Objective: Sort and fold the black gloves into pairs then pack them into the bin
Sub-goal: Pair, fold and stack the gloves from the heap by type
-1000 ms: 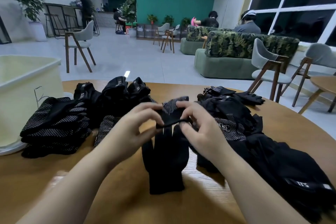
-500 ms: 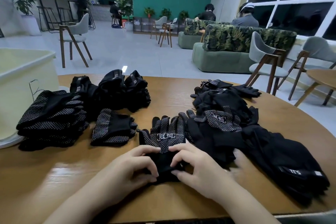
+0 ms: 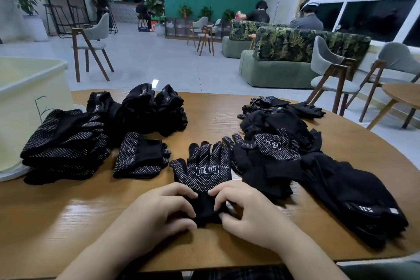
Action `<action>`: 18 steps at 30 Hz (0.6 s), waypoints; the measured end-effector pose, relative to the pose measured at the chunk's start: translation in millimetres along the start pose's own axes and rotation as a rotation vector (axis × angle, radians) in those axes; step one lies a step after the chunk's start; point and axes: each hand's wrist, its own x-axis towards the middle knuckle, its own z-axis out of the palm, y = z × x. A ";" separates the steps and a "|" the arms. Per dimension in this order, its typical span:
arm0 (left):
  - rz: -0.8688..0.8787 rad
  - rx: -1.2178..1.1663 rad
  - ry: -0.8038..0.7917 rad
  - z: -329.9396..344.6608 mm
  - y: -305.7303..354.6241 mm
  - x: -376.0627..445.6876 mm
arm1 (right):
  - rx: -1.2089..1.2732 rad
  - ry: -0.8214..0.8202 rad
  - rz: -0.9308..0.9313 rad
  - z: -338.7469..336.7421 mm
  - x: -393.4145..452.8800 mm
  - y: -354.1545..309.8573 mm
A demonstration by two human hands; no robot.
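A black dotted glove pair [image 3: 205,168] lies flat on the wooden table [image 3: 68,211], fingers pointing away from me. My left hand [image 3: 163,209] and my right hand [image 3: 247,213] both pinch its cuff at the near end. Left of it sits a folded dotted pair [image 3: 141,159], and further left a stack of folded dotted gloves [image 3: 66,143]. Folded plain black gloves [image 3: 141,107] are heaped behind. A loose pile of unsorted black gloves [image 3: 302,161] spreads on the right. The pale yellow bin [image 3: 29,88] stands at the far left.
The table's near edge runs just under my forearms. Chairs [image 3: 329,73] stand beyond the table's far right edge, another small table [image 3: 402,93] at the right. Sofas and several people are in the background.
The glove hung upright between my hands a second ago; now it lies flat on the table with the printed palm up. Both hands came down to its cuff near me.
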 end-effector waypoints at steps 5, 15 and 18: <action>-0.026 -0.042 -0.021 1.1 -2.9 0.0 | -0.040 -0.029 -0.015 -0.7 1.3 -1.4; -0.106 -0.155 -0.040 -7.6 2.4 -7.4 | 0.072 0.144 0.181 -5.9 22.8 -3.2; -0.137 -0.222 0.055 -11.4 4.0 0.5 | 0.072 0.176 0.268 -12.1 43.2 -5.9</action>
